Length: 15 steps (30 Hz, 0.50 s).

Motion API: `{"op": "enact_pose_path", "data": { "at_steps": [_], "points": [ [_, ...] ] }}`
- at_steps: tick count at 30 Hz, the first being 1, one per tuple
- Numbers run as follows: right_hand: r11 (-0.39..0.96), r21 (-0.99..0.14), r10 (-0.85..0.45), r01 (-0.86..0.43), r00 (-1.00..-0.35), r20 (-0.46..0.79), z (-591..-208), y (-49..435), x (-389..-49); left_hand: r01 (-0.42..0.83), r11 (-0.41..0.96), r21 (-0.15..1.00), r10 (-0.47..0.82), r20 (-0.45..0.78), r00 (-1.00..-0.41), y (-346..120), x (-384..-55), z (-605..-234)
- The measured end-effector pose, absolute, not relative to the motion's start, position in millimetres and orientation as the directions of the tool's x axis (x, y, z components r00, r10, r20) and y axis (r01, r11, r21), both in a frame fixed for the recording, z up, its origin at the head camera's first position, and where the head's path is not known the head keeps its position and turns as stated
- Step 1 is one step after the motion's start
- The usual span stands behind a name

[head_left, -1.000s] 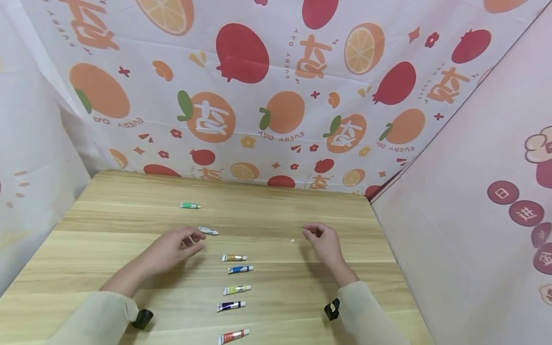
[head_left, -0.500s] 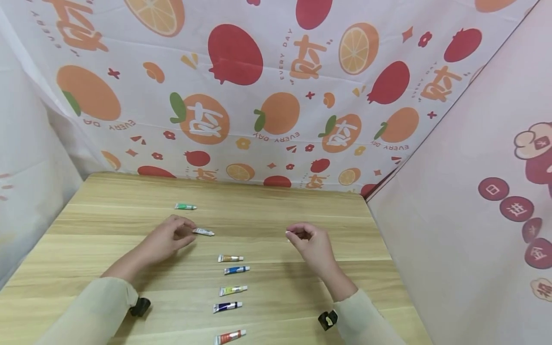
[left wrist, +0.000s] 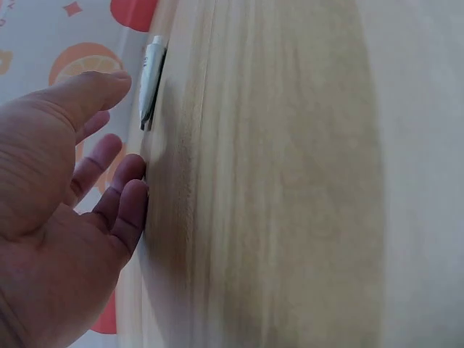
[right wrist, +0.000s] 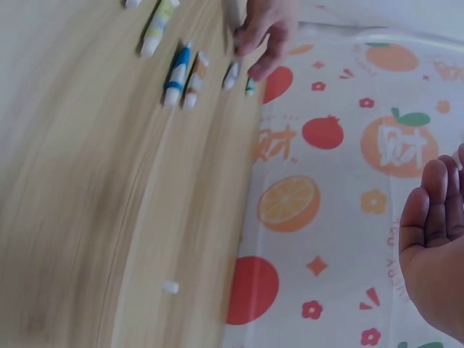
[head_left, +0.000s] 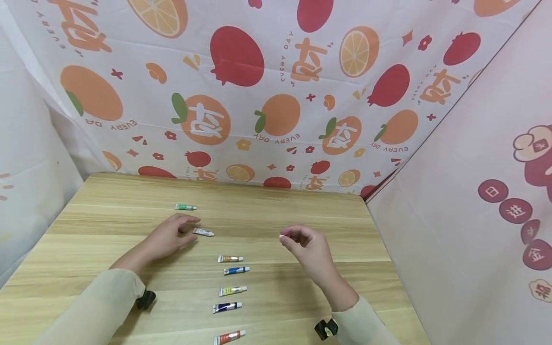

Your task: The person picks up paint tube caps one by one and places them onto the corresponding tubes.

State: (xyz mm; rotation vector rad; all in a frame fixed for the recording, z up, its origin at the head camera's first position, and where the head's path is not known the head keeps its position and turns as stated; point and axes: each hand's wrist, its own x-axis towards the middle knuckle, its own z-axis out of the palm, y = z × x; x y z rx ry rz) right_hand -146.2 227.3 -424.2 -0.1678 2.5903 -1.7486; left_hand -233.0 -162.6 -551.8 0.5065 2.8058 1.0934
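My left hand [head_left: 170,235] reaches over the table with thumb and fingers apart, right beside a silver-white paint tube [head_left: 203,232]. In the left wrist view the paint tube [left wrist: 151,81] lies just beyond the thumb, apart from it. My right hand [head_left: 311,249] is raised over the table at the right, pinching a small white cap [head_left: 282,235] between thumb and fingertips. Only some fingers of that hand [right wrist: 439,217] show in the right wrist view. There, a small white cap [right wrist: 170,287] lies on the table, away from the fingers.
A green paint tube [head_left: 186,207] lies behind the silver-white one. Nearer lie orange-brown [head_left: 230,258], blue [head_left: 236,270], yellow [head_left: 233,291], dark purple [head_left: 227,307] and red [head_left: 229,337] tubes in a column. Printed cloth [head_left: 276,143] hangs along the wooden table's [head_left: 345,215] back edge.
My right hand has moved left, and a white cap now shows at its fingertips. My left fingers came to the silver-white tube's end, then spread slightly off it. The head view has shifted slightly.
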Motion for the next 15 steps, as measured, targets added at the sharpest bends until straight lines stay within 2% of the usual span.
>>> {"op": "enact_pose_path", "data": {
  "at_steps": [10, 15],
  "points": [
    [0.290, -0.953, -0.130, -0.084, -0.990, 0.047, -412.8, 223.2, -128.8, 0.281, 0.707, 0.649, 0.353, 0.021, -0.936, -156.5, -240.5, -561.2],
    [0.206, -0.976, -0.156, -0.075, -0.987, 0.043, -409.0, 223.1, -121.7, 0.304, 0.718, 0.627, 0.360, 0.040, -0.932, -154.7, -239.9, -563.7]
  ]
}}
